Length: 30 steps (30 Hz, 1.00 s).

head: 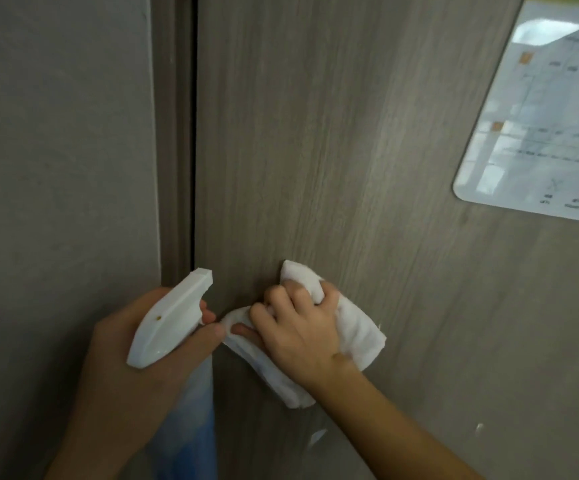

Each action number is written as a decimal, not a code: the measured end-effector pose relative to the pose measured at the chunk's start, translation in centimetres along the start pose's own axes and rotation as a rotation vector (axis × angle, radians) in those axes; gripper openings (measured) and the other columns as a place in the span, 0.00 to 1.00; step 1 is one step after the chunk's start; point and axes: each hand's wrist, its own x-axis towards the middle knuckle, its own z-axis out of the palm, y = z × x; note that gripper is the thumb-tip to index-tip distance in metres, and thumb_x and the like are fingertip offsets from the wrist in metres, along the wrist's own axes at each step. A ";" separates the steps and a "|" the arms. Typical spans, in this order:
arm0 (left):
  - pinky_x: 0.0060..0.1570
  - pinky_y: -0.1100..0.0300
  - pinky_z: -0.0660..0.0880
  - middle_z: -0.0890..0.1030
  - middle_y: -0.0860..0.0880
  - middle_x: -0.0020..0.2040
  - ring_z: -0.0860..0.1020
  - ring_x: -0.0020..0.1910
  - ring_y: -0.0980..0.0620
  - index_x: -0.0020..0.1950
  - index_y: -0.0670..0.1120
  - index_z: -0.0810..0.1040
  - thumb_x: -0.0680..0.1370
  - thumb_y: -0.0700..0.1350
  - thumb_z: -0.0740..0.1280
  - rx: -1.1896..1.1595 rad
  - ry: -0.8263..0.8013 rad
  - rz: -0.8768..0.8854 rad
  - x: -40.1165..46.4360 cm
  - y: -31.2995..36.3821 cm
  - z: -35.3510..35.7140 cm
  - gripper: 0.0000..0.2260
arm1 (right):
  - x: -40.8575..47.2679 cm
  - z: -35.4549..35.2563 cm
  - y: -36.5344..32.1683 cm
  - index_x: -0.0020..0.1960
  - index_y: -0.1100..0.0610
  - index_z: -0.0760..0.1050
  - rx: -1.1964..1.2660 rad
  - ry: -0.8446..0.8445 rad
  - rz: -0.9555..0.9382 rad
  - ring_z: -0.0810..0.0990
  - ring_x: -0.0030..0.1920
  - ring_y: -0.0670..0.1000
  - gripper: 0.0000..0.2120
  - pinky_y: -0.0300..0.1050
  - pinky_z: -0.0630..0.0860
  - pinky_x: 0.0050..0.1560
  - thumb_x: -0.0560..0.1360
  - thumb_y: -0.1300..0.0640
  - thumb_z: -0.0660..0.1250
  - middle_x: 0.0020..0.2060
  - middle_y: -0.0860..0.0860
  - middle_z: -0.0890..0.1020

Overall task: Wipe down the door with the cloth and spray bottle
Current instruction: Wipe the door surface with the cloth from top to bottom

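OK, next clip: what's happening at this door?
A person is cleaning a wood-grain door. The right hand grips a bunched white cloth and presses it against the door panel, near the edge by the frame. The left hand holds a white spray bottle beside it, nozzle toward the door. A glossy notice hangs at upper right.

wall (59, 150): grey, plain, fills left side | door frame (172, 140): grey-brown, upright strip just right of wall, dark gap along its right edge | laminated sheet (544, 112): white, glossy, rounded corners, upper right, faint blurred print, red star near bottom
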 end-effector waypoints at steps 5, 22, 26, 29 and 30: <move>0.50 0.43 0.82 0.86 0.52 0.51 0.85 0.51 0.51 0.59 0.51 0.83 0.71 0.51 0.80 -0.004 0.006 -0.009 0.1 -0.2 -0.4 0.18 | 8.6 -2.7 5.2 0.41 0.53 0.77 -0.088 0.221 0.210 0.67 0.46 0.56 0.18 0.55 0.63 0.46 0.75 0.38 0.69 0.42 0.56 0.79; 0.42 0.60 0.80 0.86 0.51 0.43 0.83 0.41 0.52 0.45 0.48 0.84 0.65 0.48 0.76 -0.115 0.090 0.012 -0.4 3.1 0.0 0.11 | 3.4 0.4 -0.9 0.44 0.51 0.79 0.007 -0.107 -0.099 0.70 0.50 0.53 0.10 0.60 0.71 0.53 0.74 0.44 0.70 0.45 0.51 0.78; 0.43 0.51 0.83 0.86 0.51 0.43 0.84 0.42 0.52 0.47 0.48 0.84 0.69 0.41 0.81 -0.083 0.075 -0.027 -0.4 3.3 -0.1 0.10 | 11.1 -1.7 2.3 0.45 0.54 0.79 -0.013 0.080 0.111 0.68 0.49 0.56 0.15 0.57 0.64 0.50 0.72 0.42 0.73 0.45 0.55 0.79; 0.48 0.49 0.82 0.87 0.51 0.44 0.85 0.44 0.52 0.50 0.49 0.84 0.69 0.43 0.79 -0.063 0.081 -0.043 -0.4 2.9 -0.6 0.11 | 17.0 -3.3 5.4 0.41 0.54 0.79 -0.094 0.244 0.220 0.73 0.47 0.58 0.18 0.56 0.66 0.46 0.71 0.39 0.71 0.43 0.55 0.79; 0.49 0.48 0.82 0.87 0.51 0.45 0.85 0.45 0.52 0.50 0.50 0.84 0.69 0.44 0.79 -0.063 0.087 -0.048 -0.4 2.9 -0.7 0.12 | 17.8 -3.4 5.6 0.41 0.54 0.79 -0.102 0.258 0.232 0.75 0.47 0.58 0.18 0.56 0.67 0.46 0.71 0.39 0.71 0.43 0.54 0.79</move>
